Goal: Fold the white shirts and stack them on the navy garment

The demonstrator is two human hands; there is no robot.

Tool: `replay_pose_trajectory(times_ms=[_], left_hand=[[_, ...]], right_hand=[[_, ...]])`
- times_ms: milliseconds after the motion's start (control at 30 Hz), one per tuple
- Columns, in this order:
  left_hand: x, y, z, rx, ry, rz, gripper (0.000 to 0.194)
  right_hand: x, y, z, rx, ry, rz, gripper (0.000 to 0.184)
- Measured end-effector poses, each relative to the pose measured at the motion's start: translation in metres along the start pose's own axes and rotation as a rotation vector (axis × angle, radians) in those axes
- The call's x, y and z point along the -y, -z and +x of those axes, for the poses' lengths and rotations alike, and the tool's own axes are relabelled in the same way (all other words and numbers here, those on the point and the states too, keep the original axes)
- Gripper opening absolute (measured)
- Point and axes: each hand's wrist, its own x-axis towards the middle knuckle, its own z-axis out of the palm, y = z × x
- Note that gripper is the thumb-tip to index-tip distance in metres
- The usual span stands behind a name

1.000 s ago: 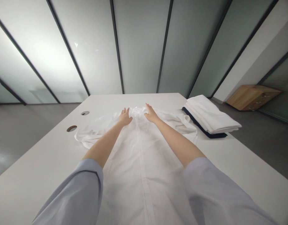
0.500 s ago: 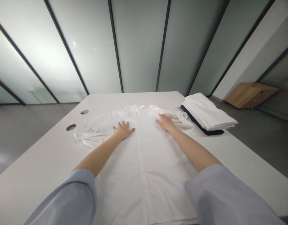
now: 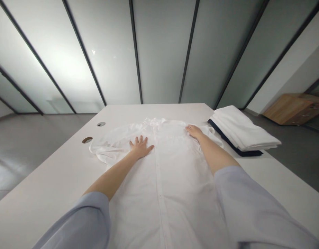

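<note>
A white button-front shirt [image 3: 172, 180] lies spread face up on the table, its collar at the far end and its hem towards me. On the left chest of the shirt my left hand [image 3: 141, 148] rests flat, fingers spread. My right hand [image 3: 194, 131] lies on the upper right of the shirt near the shoulder, fingers stretched out and fairly close together. Neither hand grips the cloth. The left sleeve is crumpled beside the body of the shirt; my right forearm partly hides the right sleeve.
A stack of folded white cloth [image 3: 242, 128] sits on a dark folded piece [image 3: 234, 147] at the table's right edge. Two round holes pierce the white table [image 3: 61, 173] on the left. Frosted glass panels [image 3: 162, 52] stand behind. A wooden cabinet [image 3: 289, 107] is at the far right.
My right hand has slid outward to the right across the shirt's upper part. My left hand stays nearly in place on the cloth. The view has turned slightly left.
</note>
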Motion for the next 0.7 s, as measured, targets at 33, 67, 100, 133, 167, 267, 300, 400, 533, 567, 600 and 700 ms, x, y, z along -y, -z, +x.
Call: replay_pose_trajectory(times_ms=[33, 67, 100, 133, 167, 267, 300, 400, 533, 567, 600, 700], left_hand=[[0.0, 0.0, 0.001, 0.002, 0.002, 0.003, 0.084], [0.0, 0.001, 0.003, 0.008, 0.006, 0.009, 0.084], [0.0, 0.002, 0.005, 0.014, 0.01, 0.015, 0.084], [0.001, 0.003, 0.007, 0.02, 0.015, 0.022, 0.084], [0.001, 0.004, 0.01, 0.027, 0.016, 0.029, 0.084], [0.003, 0.007, 0.017, 0.035, 0.005, 0.042, 0.084], [0.003, 0.007, 0.019, 0.031, -0.002, 0.044, 0.084], [0.005, 0.008, 0.022, 0.017, -0.01, 0.051, 0.083], [0.007, 0.008, 0.023, 0.02, -0.021, 0.061, 0.082], [0.008, 0.008, 0.023, 0.022, -0.025, 0.064, 0.082], [0.009, 0.008, 0.023, 0.023, -0.027, 0.068, 0.082], [0.011, 0.008, 0.023, 0.021, -0.033, 0.073, 0.082]], right_hand=[[0.001, 0.001, -0.002, -0.038, -0.004, 0.012, 0.05], [0.003, 0.002, -0.004, -0.077, 0.005, 0.012, 0.049], [0.007, 0.003, -0.008, -0.112, 0.031, 0.0, 0.048], [0.012, 0.004, -0.013, -0.138, 0.07, -0.022, 0.046], [0.018, 0.004, -0.019, -0.149, 0.112, -0.048, 0.044], [0.041, -0.004, -0.045, -0.1, 0.209, -0.119, 0.041], [0.049, -0.009, -0.055, -0.067, 0.218, -0.136, 0.044], [0.064, -0.025, -0.081, 0.034, 0.141, -0.171, 0.06], [0.067, -0.035, -0.093, 0.101, 0.081, -0.17, 0.068], [0.065, -0.035, -0.092, 0.101, 0.087, -0.167, 0.068], [0.064, -0.035, -0.091, 0.095, 0.092, -0.166, 0.068], [0.061, -0.034, -0.087, 0.069, 0.113, -0.165, 0.064]])
